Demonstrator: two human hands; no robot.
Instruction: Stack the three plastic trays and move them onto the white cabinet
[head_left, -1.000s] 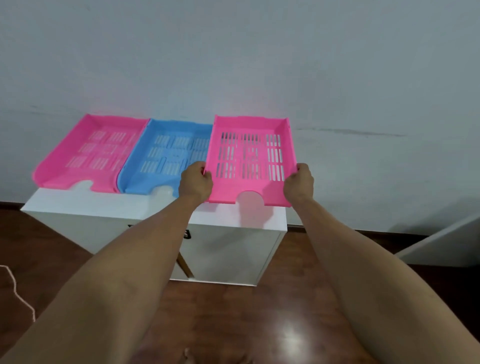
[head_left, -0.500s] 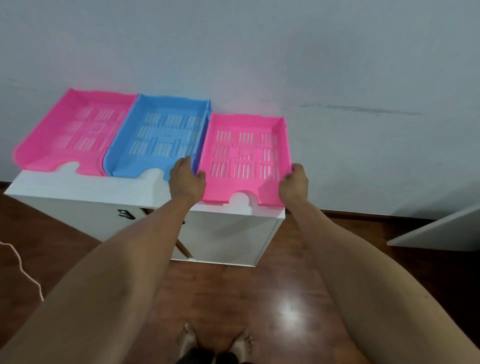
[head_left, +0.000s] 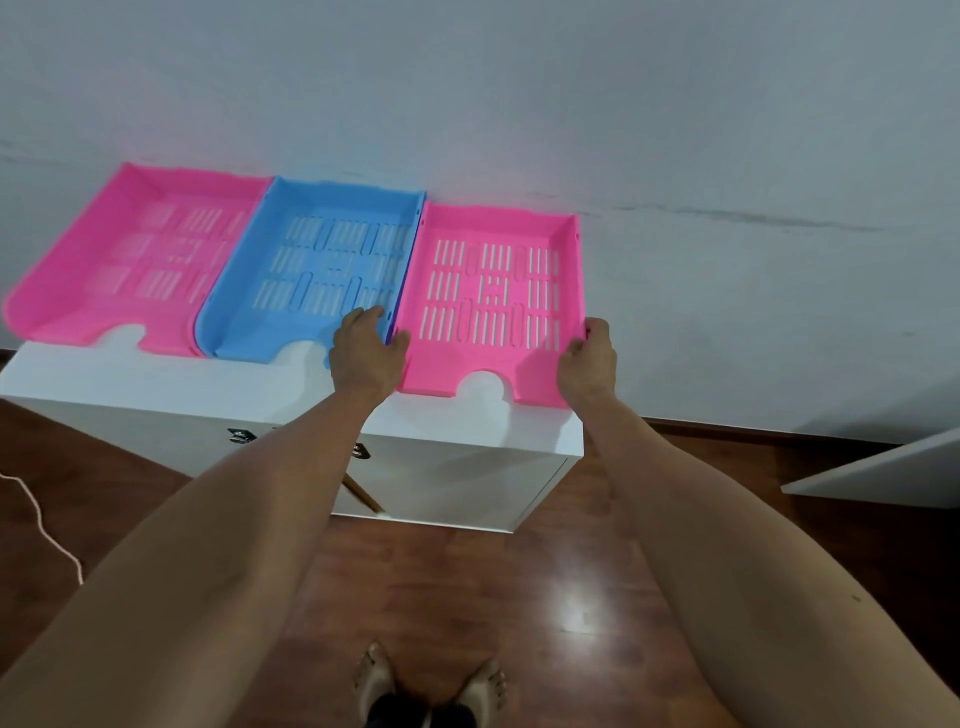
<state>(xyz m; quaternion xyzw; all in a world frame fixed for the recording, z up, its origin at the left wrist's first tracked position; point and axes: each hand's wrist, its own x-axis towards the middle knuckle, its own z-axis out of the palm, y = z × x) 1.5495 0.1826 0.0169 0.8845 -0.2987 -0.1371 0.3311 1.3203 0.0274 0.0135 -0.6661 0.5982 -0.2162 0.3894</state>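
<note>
Three slotted plastic trays lie side by side on the white cabinet (head_left: 156, 379) against the wall: a pink tray (head_left: 130, 260) at the left, a blue tray (head_left: 322, 270) in the middle and a second pink tray (head_left: 493, 291) at the right. The right pink tray rests flat on the cabinet top, its left wall touching the blue tray. My left hand (head_left: 363, 353) grips its front left wall, fingers reaching over the blue tray's edge. My right hand (head_left: 589, 364) holds its front right wall, thumb on top of the rim.
The cabinet stands against a grey wall on a dark wooden floor (head_left: 493, 597). A white board edge (head_left: 883, 467) juts in at the right. A thin cord (head_left: 41, 519) lies on the floor at the left. My feet (head_left: 426, 686) are below, in front of the cabinet.
The right pink tray was held tilted above the cabinet; it has come down and now lies flat on the top beside the blue tray. Both hands stayed on its sides.
</note>
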